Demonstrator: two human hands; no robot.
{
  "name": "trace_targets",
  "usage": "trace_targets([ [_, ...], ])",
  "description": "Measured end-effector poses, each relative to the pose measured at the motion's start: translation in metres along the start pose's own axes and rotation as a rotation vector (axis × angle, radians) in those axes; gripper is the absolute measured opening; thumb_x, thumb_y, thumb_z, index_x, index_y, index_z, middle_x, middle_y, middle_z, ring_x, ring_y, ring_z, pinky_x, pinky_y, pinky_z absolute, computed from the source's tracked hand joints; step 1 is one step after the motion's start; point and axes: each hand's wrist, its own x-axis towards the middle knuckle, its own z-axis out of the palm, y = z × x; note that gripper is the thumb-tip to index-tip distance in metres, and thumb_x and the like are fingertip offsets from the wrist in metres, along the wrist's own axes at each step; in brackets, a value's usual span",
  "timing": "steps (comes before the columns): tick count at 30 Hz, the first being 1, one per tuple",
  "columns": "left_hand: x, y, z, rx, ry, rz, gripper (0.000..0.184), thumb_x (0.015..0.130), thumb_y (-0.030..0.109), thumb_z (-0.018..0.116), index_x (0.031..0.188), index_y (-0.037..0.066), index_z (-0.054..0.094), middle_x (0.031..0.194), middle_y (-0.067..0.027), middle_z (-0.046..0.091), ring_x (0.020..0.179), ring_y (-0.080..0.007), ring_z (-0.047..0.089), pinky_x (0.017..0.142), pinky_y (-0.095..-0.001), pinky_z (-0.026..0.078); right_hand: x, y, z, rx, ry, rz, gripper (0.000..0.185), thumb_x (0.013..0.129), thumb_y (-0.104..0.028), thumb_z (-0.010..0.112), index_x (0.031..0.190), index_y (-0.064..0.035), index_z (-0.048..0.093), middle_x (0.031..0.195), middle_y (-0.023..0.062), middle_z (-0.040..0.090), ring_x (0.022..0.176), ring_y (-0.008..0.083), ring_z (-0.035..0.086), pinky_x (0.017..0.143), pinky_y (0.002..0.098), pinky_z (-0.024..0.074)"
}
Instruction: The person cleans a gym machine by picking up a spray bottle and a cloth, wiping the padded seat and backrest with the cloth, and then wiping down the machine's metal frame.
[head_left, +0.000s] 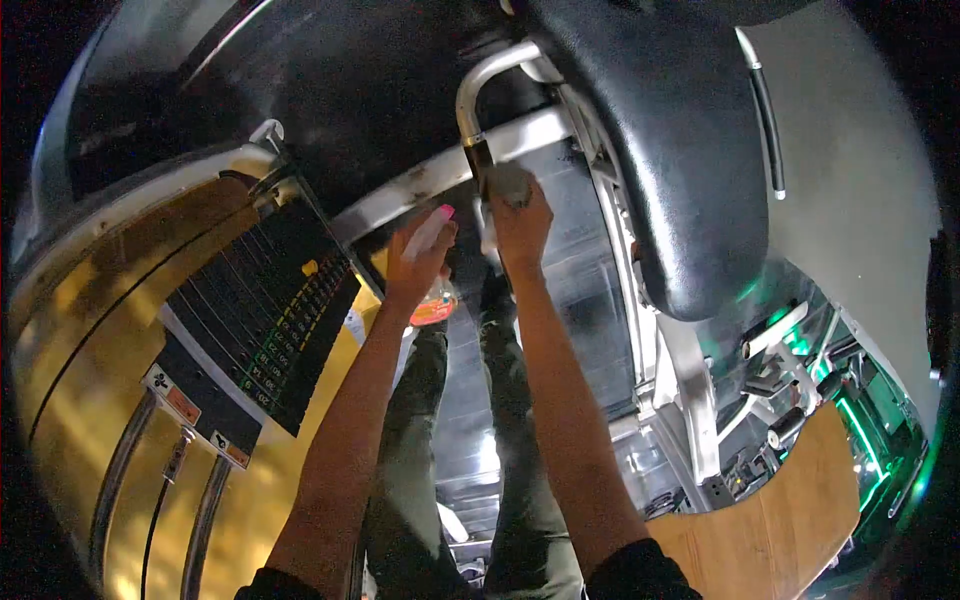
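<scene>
My left hand [418, 262] is wrapped round the neck of a spray bottle [434, 303] with a pink nozzle tip and an orange-red label low on its clear body. To its right, my right hand [522, 222] is closed on a greyish cloth [508, 184], held against the dark grip of a bent metal handle [494, 66]. The part of the cloth inside the fingers is hidden. Both forearms reach forward above my legs.
A numbered weight stack [270, 330] stands at the left with metal rods and a cable. A black padded seat [690, 150] on a silver frame [690, 400] is at the right. Beyond are a wooden surface [770, 510] and other gym equipment with green lights.
</scene>
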Motion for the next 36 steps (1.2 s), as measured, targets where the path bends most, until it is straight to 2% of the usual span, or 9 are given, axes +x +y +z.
trace_targets([
  [1, 0.000, 0.001, 0.001, -0.061, 0.064, 0.110, 0.032, 0.085, 0.026, 0.067, 0.108, 0.003, 0.065, 0.069, -0.0019, 0.060, 0.048, -0.0073, 0.053, 0.044, -0.0239, 0.045, -0.007, 0.009, -0.010, -0.111, -0.083, 0.027, 0.039, 0.076, -0.033, 0.072, 0.102, -0.0048, 0.064, 0.100, 0.0154, 0.065, 0.091, 0.0328, 0.063, 0.079, 0.0395, 0.0505],
  [3, -0.008, 0.022, 0.006, -0.014, 0.122, 0.108, 0.028, 0.085, 0.023, 0.067, 0.104, 0.003, 0.065, 0.066, -0.0010, 0.059, 0.049, -0.0067, 0.053, 0.044, -0.0235, 0.045, -0.026, 0.016, -0.033, -0.322, -0.142, -0.158, 0.034, 0.074, -0.013, 0.071, 0.106, -0.0021, 0.063, 0.097, 0.0145, 0.068, 0.091, 0.0270, 0.065, 0.080, 0.0361, 0.0493],
  [5, -0.011, 0.035, 0.019, -0.033, 0.241, 0.264, 0.016, 0.086, 0.016, 0.065, 0.093, 0.002, 0.063, 0.060, 0.0013, 0.056, 0.049, -0.0052, 0.053, 0.043, -0.0223, 0.042, -0.040, 0.025, -0.054, -0.146, -0.223, 0.157, 0.033, 0.075, -0.012, 0.071, 0.106, -0.0024, 0.063, 0.097, 0.0135, 0.068, 0.091, 0.0247, 0.065, 0.079, 0.0352, 0.0498],
  [12, 0.029, 0.089, 0.035, 0.082, 0.395, 0.278, 0.018, 0.082, 0.020, 0.067, 0.085, 0.003, 0.062, 0.059, -0.0011, 0.056, 0.047, -0.0091, 0.053, 0.043, -0.0249, 0.041, -0.046, -0.008, -0.082, 0.073, -0.348, 0.309, 0.037, 0.075, -0.011, 0.071, 0.110, -0.0058, 0.061, 0.099, 0.0101, 0.067, 0.090, 0.0194, 0.065, 0.079, 0.0326, 0.0500],
  [20, 0.074, 0.104, 0.034, 0.088, 0.312, 0.194, 0.031, 0.077, 0.029, 0.070, 0.088, 0.001, 0.065, 0.061, -0.0059, 0.060, 0.050, -0.0128, 0.058, 0.047, -0.0281, 0.049, 0.015, -0.034, -0.043, 0.134, -0.302, -0.007, 0.041, 0.074, 0.000, 0.068, 0.113, -0.0056, 0.058, 0.105, 0.0095, 0.063, 0.098, 0.0200, 0.060, 0.086, 0.0310, 0.0472],
  [23, 0.101, 0.078, 0.028, 0.261, 0.501, 0.304, 0.029, 0.076, 0.029, 0.071, 0.084, 0.002, 0.066, 0.062, -0.0056, 0.060, 0.049, -0.0118, 0.057, 0.047, -0.0287, 0.050, 0.040, -0.057, -0.026, 0.072, -0.220, -0.043, 0.044, 0.073, -0.006, 0.071, 0.115, -0.0048, 0.056, 0.107, 0.0132, 0.062, 0.103, 0.0288, 0.059, 0.090, 0.0366, 0.0457],
  [25, 0.088, 0.104, 0.021, 0.030, 0.252, 0.201, 0.030, 0.080, 0.027, 0.073, 0.096, 0.002, 0.067, 0.069, -0.0034, 0.064, 0.045, -0.0112, 0.056, 0.042, -0.0264, 0.046, 0.059, -0.066, -0.014, -0.070, -0.117, -0.224, 0.043, 0.074, -0.006, 0.071, 0.114, -0.0090, 0.057, 0.112, 0.0118, 0.060, 0.105, 0.0293, 0.057, 0.091, 0.0374, 0.0449],
  [32, 0.075, 0.104, -0.007, -0.115, 0.122, 0.060, 0.031, 0.078, 0.027, 0.071, 0.092, 0.001, 0.065, 0.063, -0.0024, 0.059, 0.050, -0.0081, 0.055, 0.043, -0.0239, 0.045, 0.114, -0.089, 0.028, -0.507, -0.134, -0.619, 0.041, 0.069, -0.010, 0.071, 0.109, -0.0155, 0.061, 0.113, 0.0102, 0.058, 0.105, 0.0326, 0.054, 0.087, 0.0422, 0.0465],
  [36, 0.074, 0.082, -0.020, -0.109, 0.138, 0.054, 0.024, 0.084, 0.023, 0.070, 0.099, 0.005, 0.066, 0.070, -0.0018, 0.063, 0.044, -0.0092, 0.053, 0.041, -0.0251, 0.044, 0.087, -0.088, 0.030, -0.850, -0.486, -0.591, 0.039, 0.072, -0.016, 0.069, 0.110, -0.0180, 0.061, 0.116, 0.0065, 0.056, 0.107, 0.0325, 0.053, 0.084, 0.0461, 0.0492],
])
